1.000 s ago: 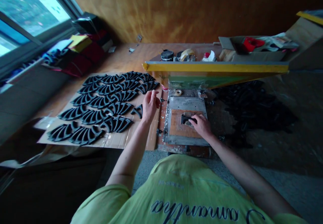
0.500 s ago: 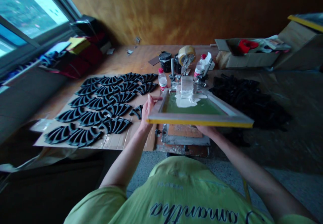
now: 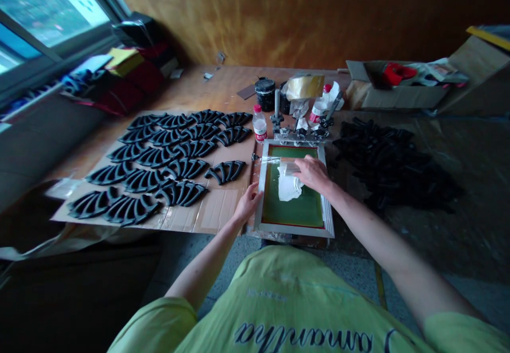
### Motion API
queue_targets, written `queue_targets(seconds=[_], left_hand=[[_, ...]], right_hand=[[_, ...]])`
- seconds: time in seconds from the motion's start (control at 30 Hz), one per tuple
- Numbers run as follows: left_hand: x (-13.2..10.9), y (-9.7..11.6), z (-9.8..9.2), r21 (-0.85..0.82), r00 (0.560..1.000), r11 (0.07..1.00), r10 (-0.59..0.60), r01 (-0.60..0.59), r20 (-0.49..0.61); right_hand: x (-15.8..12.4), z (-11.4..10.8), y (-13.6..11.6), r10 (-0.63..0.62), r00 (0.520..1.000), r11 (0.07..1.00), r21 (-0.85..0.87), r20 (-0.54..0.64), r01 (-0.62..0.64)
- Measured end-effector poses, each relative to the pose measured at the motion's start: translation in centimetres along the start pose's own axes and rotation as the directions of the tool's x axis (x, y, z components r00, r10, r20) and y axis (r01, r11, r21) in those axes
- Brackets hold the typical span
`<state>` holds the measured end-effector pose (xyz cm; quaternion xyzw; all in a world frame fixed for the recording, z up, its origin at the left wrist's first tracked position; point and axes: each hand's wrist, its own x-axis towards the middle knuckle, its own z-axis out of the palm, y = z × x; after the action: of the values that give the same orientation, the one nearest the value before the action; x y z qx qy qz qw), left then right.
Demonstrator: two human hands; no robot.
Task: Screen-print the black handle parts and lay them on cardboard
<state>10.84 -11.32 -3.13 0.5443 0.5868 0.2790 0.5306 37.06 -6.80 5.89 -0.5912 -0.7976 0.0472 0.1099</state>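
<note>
A silver-edged screen printing frame (image 3: 294, 231) with green mesh lies flat in front of me, over the metal base. White ink (image 3: 289, 186) is pooled near the middle of its mesh. My right hand (image 3: 314, 174) is closed on a squeegee (image 3: 285, 165), whose blade stands at the far side of the ink. At the frame's left edge, my left hand (image 3: 249, 202) grips the side with bent fingers. Beyond the frame are the hinge clamps (image 3: 300, 134). To the left, rows of black fan-shaped plastic parts (image 3: 143, 177) lie on cardboard (image 3: 223, 212).
Behind the frame stand a red-capped bottle (image 3: 260, 125), a black ink tub (image 3: 265, 95) and a tape roll (image 3: 305, 86). A dark heap of black parts (image 3: 398, 167) lies to the right. An open cardboard box (image 3: 402, 97) is at the back right.
The frame has swung down from its raised tilt to lie flat. My right hand has moved from beneath its near edge onto the squeegee; my left hand has come lower and nearer.
</note>
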Motion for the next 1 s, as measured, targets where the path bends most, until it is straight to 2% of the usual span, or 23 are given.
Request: queue_targets(seconds=[0.1,0.17,0.27,0.3,0.37,0.47,0.57,0.63,0.7,0.77,0.83,0.93,1.0], left_hand=[[-0.1,0.1,-0.1,0.003,1.000,1.000,-0.024,0.024,0.010],[-0.1,0.1,-0.1,0.006,1.000,1.000,-0.023,0.023,0.000],[-0.1,0.1,0.0,0.004,1.000,1.000,-0.015,0.015,-0.011],[-0.2,0.2,0.0,-0.001,1.000,1.000,-0.015,0.015,-0.012],[-0.2,0.3,0.1,-0.016,1.000,1.000,-0.019,0.018,-0.015],[-0.2,0.4,0.1,-0.044,0.999,0.999,-0.029,0.028,-0.029],[-0.2,0.3,0.2,-0.058,0.999,0.997,-0.043,0.041,-0.028],[-0.2,0.3,0.2,-0.069,0.999,0.997,-0.037,0.036,-0.017],[-0.3,0.6,0.1,-0.074,1.000,0.997,-0.029,0.028,-0.009],[-0.6,1.5,-0.3,-0.073,1.000,0.997,-0.027,0.027,0.001],[-1.2,3.0,-0.8,-0.095,0.999,0.995,-0.030,0.031,0.019],[-2.3,6.3,-1.8,-0.174,1.000,0.985,-0.007,0.011,0.021],[-2.7,8.9,-2.5,-0.218,0.998,0.975,0.046,-0.051,-0.031]], right_hand=[[-3.2,1.0,-0.4,-0.153,0.988,0.988,0.001,0.029,0.154],[-5.1,0.9,-0.3,-0.292,0.956,0.956,0.023,0.033,0.291],[-5.9,0.1,0.0,-0.417,0.908,0.907,0.083,0.046,0.413],[-5.7,0.0,0.0,-0.426,0.904,0.902,0.097,0.045,0.420],[-5.1,0.1,-0.1,-0.377,0.926,0.924,0.082,0.014,0.374],[-5.4,1.3,-0.7,-0.304,0.951,0.953,-0.002,-0.058,0.304],[-7.1,2.3,-1.0,-0.377,0.925,0.926,0.008,-0.056,0.378],[-7.5,2.2,-0.9,-0.400,0.916,0.914,0.066,-0.035,0.401],[-6.5,1.5,-0.7,-0.332,0.943,0.936,0.110,-0.036,0.334],[-4.2,0.4,-0.6,-0.193,0.979,0.971,0.129,-0.074,0.201],[-1.6,-1.1,-0.3,-0.051,0.991,0.990,0.125,-0.122,0.066],[0.9,-3.9,1.5,0.073,0.975,0.992,0.114,-0.209,-0.050],[1.1,-5.7,4.2,0.171,0.936,0.979,0.165,-0.309,-0.124]])
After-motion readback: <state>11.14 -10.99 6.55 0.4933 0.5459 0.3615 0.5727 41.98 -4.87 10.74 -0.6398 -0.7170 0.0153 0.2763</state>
